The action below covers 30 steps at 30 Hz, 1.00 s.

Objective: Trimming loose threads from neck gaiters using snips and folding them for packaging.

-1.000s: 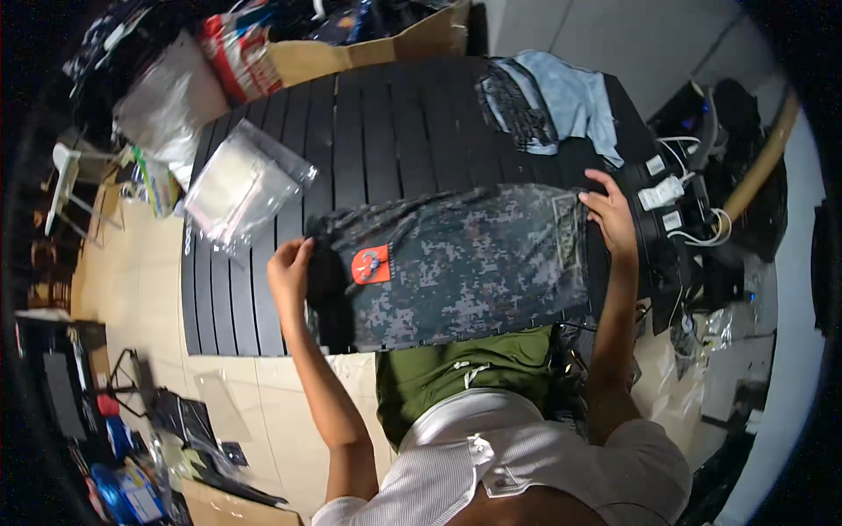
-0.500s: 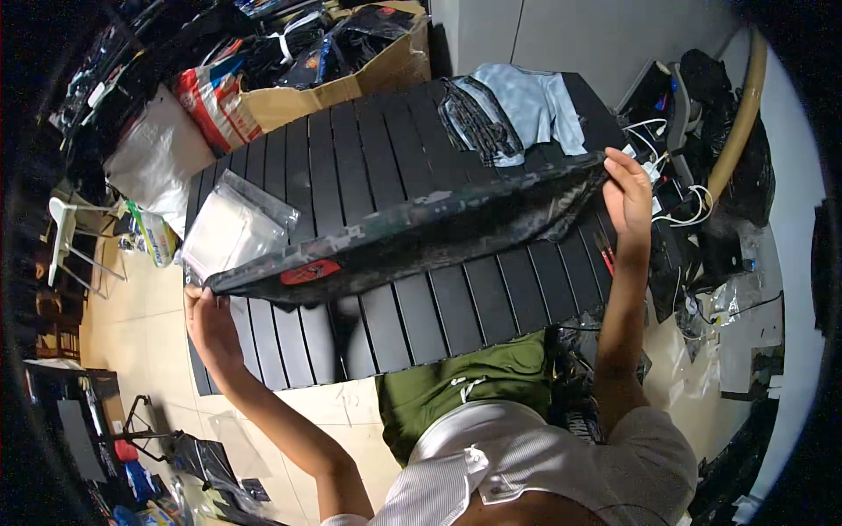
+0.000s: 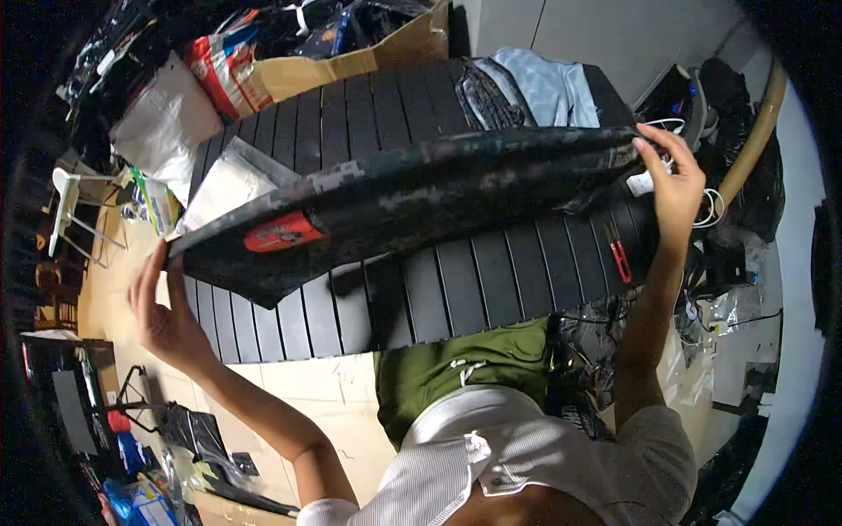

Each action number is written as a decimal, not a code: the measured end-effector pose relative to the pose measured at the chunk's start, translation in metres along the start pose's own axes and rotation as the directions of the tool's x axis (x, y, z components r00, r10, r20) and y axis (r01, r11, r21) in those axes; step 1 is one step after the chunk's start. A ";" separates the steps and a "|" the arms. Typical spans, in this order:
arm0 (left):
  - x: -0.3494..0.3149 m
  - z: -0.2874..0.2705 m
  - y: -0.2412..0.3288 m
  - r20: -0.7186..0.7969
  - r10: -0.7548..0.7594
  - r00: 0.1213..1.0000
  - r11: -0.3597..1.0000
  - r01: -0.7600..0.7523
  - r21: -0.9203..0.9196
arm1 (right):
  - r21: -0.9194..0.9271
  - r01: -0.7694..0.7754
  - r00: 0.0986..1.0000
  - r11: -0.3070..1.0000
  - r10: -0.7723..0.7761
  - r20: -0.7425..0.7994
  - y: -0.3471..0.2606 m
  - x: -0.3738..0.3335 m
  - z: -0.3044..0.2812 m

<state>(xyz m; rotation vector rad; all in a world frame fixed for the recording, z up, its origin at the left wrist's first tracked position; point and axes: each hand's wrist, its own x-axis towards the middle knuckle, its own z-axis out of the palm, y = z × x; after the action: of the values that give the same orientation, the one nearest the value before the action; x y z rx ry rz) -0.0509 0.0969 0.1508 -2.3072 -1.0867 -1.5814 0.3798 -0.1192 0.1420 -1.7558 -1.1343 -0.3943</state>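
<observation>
The camouflage-print cloth [image 3: 421, 193] is stretched between the two hands, raised over the slatted black surface [image 3: 456, 285], its orange-red patch [image 3: 285, 232] nearer the left hand. The left hand [image 3: 167, 316] pinches the left end between thumb and fingers; the right hand [image 3: 677, 188] pinches the upper right end likewise. The lower part hangs slack on the wearer's side.

Step in hand, as judged: spreading the cloth by its ends. Any move from here calls for level hands and even tension.

Edges: the left hand appears beyond the surface's left edge; the right hand is near the right edge, with a white adapter [image 3: 642, 183] just to its left. Open slats lie between the hands, on the wearer's side of the cloth. Red-handled snips [image 3: 619, 254] lie nearer the wearer than the right hand. Clear plastic bags [image 3: 232, 184], partly covered, lie beyond the left hand; a light-blue garment [image 3: 557, 88] lies beyond and left of the right hand.
</observation>
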 end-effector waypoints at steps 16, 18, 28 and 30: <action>-0.016 0.019 -0.086 0.563 -0.466 0.682 0.476 0.730 -0.491 | 0.302 -0.380 0.776 0.874 0.124 0.619 0.028 0.014 -0.018; -0.015 0.016 -0.085 0.575 -0.459 0.678 0.494 0.732 -0.470 | 0.298 -0.373 0.780 0.879 0.124 0.613 0.028 0.013 -0.017; -0.012 0.013 -0.100 0.568 -0.471 0.675 0.416 0.738 -0.531 | 0.258 -0.143 0.864 0.956 -0.007 0.503 0.008 0.010 -0.006; -0.013 0.015 -0.106 0.563 -0.471 0.679 0.385 0.733 -0.561 | 0.235 -0.107 0.866 0.966 -0.026 0.500 0.005 0.012 -0.005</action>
<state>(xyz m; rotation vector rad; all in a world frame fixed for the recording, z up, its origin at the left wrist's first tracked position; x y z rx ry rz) -0.1081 0.1750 0.1042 -2.9692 -1.8187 -2.3747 0.3913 -0.1179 0.1496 -1.6885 -1.4332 0.2519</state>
